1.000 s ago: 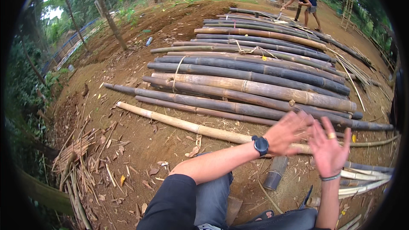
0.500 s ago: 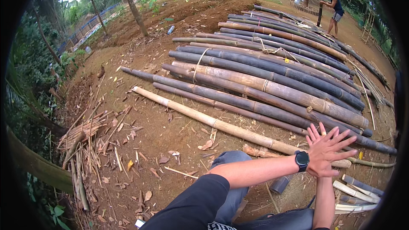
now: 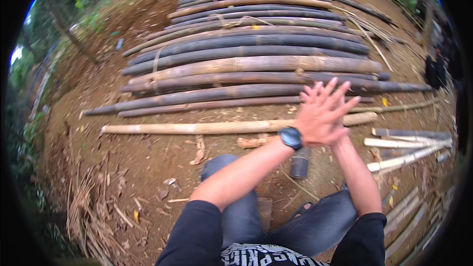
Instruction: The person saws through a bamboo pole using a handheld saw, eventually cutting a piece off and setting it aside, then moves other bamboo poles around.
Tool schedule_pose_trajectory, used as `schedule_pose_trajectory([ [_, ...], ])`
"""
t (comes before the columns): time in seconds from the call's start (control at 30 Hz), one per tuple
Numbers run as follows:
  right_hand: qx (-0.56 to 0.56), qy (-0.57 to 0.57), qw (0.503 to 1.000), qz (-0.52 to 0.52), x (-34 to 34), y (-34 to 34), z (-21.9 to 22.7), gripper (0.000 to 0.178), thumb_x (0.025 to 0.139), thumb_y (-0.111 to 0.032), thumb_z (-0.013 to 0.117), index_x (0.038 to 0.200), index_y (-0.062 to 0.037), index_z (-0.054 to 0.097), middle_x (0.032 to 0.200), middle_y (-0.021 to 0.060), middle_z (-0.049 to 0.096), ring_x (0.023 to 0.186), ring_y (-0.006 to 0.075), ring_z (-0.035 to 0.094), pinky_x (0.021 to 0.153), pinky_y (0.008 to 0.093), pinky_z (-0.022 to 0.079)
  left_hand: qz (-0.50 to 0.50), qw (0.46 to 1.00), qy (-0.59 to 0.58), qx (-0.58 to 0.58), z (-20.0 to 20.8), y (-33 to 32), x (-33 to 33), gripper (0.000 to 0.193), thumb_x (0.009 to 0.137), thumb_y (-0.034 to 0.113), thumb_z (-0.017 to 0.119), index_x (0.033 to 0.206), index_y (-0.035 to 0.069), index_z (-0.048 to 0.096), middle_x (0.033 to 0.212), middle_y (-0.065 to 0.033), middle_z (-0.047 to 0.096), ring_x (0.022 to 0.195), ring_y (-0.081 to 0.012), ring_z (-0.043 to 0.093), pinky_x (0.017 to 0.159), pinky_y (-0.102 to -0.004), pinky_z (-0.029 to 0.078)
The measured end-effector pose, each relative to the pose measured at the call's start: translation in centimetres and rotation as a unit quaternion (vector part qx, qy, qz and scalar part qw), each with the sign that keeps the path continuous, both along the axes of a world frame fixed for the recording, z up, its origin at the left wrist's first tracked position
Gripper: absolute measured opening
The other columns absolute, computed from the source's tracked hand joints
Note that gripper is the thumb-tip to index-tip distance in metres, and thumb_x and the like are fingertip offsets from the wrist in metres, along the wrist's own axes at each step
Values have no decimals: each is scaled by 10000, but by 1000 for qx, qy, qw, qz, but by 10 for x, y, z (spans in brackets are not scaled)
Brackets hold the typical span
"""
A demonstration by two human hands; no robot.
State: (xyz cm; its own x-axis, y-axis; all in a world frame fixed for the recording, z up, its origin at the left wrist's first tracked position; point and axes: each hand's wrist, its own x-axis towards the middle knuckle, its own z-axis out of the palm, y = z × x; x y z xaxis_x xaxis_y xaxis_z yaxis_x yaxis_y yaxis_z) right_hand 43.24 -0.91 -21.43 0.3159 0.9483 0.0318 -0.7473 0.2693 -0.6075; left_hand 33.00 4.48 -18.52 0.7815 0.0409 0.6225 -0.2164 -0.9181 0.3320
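My left hand (image 3: 319,120), with a dark round watch (image 3: 291,138) on its wrist, lies across my right hand (image 3: 308,92) in front of me. The fingers of both hands are stretched out and spread, and I see nothing held in them. Most of my right hand is hidden behind the left; some of its fingertips show past it. Beneath and behind the hands runs a pale bamboo pole (image 3: 197,128) on the ground. A short dark bamboo piece (image 3: 299,163) stands or lies just below my wrists, between my knees.
Beyond lies a wide stack of long bamboo poles (image 3: 256,64), partly tied with cord. Split bamboo strips (image 3: 409,155) lie at right, with more lengths (image 3: 405,212) nearer. A heap of thin sticks (image 3: 84,212) lies at left. Brown soil (image 3: 157,162) holds dry leaves.
The view has swung to the right and downward, so the stack appears more level and the person at the back is mostly out of view. My hands stay crossed together, fingers spread.
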Motion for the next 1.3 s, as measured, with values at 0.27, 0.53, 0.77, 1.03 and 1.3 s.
schedule_pose_trajectory([
  [0.27,-219,-566,663,-438,125,-77,14,711,959,-357,604,1537,-117,265,1456,221,466,1206,312,574,979,442,462,119,808,578,-11,-101,154,-95,902,878,718,496,1534,117,347,1481,-227,457,1382,-379,432,1156,-431,337],
  [0.53,-592,-684,333,266,158,-244,-152,891,790,-399,750,1503,-49,345,1305,269,601,1213,395,583,1034,421,468,265,799,539,-29,-129,229,-163,695,827,542,660,1322,59,593,1267,-239,632,1191,-361,606,1023,-444,478],
  [0.77,-560,-686,458,76,158,-231,-72,696,864,-362,694,1431,-32,459,1285,266,613,1199,385,592,1023,414,465,222,662,712,75,-270,287,-182,876,681,602,794,1357,98,558,1402,-141,571,1279,-296,562,1043,-478,467],
  [1.03,-418,-681,532,-279,-3,-196,92,513,868,-127,664,1358,-52,533,1116,155,679,971,249,671,900,382,513,201,724,658,46,-316,267,-150,968,678,615,806,1390,49,475,1420,-194,525,1296,-338,527,1060,-497,445],
  [1.3,-495,-725,442,186,-31,-191,61,617,902,-429,646,1385,-78,491,1122,215,657,1028,412,647,889,479,515,174,743,645,42,-353,265,-132,927,672,497,853,1367,30,455,1342,-217,561,1234,-357,571,1013,-458,493],
])
